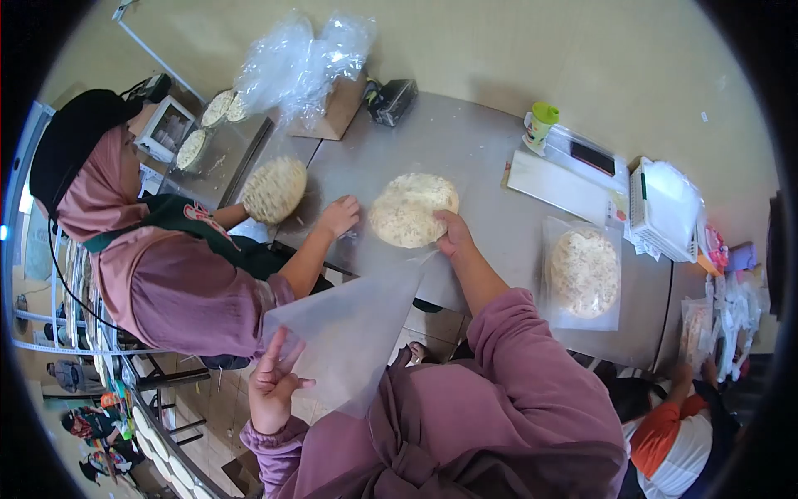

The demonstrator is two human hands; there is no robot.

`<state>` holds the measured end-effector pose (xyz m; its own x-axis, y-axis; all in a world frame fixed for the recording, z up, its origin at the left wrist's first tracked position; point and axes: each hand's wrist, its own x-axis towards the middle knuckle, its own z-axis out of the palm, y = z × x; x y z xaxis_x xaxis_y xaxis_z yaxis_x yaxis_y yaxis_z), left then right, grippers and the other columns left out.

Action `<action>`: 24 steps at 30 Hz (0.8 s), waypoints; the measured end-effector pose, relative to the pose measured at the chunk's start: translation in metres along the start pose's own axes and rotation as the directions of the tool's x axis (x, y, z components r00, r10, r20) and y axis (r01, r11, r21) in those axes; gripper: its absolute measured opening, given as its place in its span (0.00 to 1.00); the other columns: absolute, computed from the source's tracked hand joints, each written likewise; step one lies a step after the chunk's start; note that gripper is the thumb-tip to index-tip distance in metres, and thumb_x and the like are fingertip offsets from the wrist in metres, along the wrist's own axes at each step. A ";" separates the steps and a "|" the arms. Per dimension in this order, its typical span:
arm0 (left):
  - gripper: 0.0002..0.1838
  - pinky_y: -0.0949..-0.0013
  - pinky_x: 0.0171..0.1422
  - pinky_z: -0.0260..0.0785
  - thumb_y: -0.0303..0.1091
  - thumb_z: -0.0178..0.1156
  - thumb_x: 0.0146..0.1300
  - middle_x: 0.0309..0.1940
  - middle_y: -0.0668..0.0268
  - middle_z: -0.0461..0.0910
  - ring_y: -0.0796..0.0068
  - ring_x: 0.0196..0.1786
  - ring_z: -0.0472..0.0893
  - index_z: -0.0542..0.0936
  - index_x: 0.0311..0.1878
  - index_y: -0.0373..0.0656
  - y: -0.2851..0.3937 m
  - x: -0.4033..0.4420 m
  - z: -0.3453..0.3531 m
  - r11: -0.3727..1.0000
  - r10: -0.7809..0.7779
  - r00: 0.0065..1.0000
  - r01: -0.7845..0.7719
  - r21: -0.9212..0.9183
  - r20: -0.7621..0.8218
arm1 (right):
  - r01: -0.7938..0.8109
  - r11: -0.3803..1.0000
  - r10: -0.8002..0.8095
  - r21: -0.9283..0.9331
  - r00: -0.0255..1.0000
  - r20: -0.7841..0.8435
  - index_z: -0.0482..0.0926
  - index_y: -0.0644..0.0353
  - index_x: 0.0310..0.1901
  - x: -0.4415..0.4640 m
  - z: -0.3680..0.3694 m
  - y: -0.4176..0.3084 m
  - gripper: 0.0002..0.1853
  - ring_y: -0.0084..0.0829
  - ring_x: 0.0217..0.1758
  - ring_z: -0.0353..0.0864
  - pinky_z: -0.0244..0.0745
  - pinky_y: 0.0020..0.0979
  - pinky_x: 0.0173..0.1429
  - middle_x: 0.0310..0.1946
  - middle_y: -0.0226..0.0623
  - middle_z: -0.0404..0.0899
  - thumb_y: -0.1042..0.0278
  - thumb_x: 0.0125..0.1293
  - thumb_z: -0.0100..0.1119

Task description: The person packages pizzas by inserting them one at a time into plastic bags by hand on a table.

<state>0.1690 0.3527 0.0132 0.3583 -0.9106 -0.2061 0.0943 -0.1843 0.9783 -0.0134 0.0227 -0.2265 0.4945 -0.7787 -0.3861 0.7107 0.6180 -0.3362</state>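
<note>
At twelve o'clock, right hand (453, 233) grips flatbread (409, 206), best held level; left hand (273, 387), fingers apart, touches plastic (353, 328).

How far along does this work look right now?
Done, it seems: one round piece lies in a clear bag; whether it is sealed, I can't tell.
In hand: the right hand grips a second piece, and the left hand spreads clear plastic.
Probably left: bagging that second piece, perhaps also the one the co-worker holds.
</note>
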 end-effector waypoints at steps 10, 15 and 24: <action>0.36 0.67 0.58 0.66 0.09 0.39 0.44 0.59 0.57 0.65 0.62 0.62 0.66 0.60 0.63 0.35 0.037 0.049 0.051 0.983 0.179 0.983 -0.180 -0.037 -0.026 | 0.163 0.986 -0.146 -0.038 0.948 0.282 0.61 0.66 0.59 -0.085 -0.021 -0.144 0.29 0.42 0.56 0.70 0.68 0.41 0.59 0.53 0.46 0.69 0.70 0.54 0.54; 0.36 0.70 0.53 0.69 0.10 0.38 0.47 0.59 0.55 0.64 0.63 0.61 0.67 0.56 0.65 0.36 0.034 0.095 0.087 0.959 0.283 0.953 -0.279 0.054 -0.107 | 0.380 0.906 -0.424 0.187 0.818 0.390 0.58 0.57 0.63 -0.154 0.003 -0.200 0.31 0.43 0.61 0.64 0.64 0.43 0.62 0.60 0.45 0.62 0.49 0.62 0.45; 0.37 0.68 0.60 0.63 0.11 0.41 0.45 0.64 0.49 0.56 0.54 0.64 0.62 0.56 0.65 0.37 -0.045 0.245 0.171 0.456 0.509 0.805 -0.551 0.699 0.303 | 0.372 0.877 -0.445 0.304 0.867 0.223 0.58 0.52 0.63 -0.162 -0.065 -0.194 0.30 0.42 0.62 0.63 0.64 0.45 0.62 0.62 0.42 0.60 0.43 0.64 0.36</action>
<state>0.0934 0.0750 -0.0782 0.0549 -0.9394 0.3385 -0.8036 0.1597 0.5734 -0.2638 0.0360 -0.1546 0.2245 -0.9744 0.0065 0.9592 0.2199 -0.1777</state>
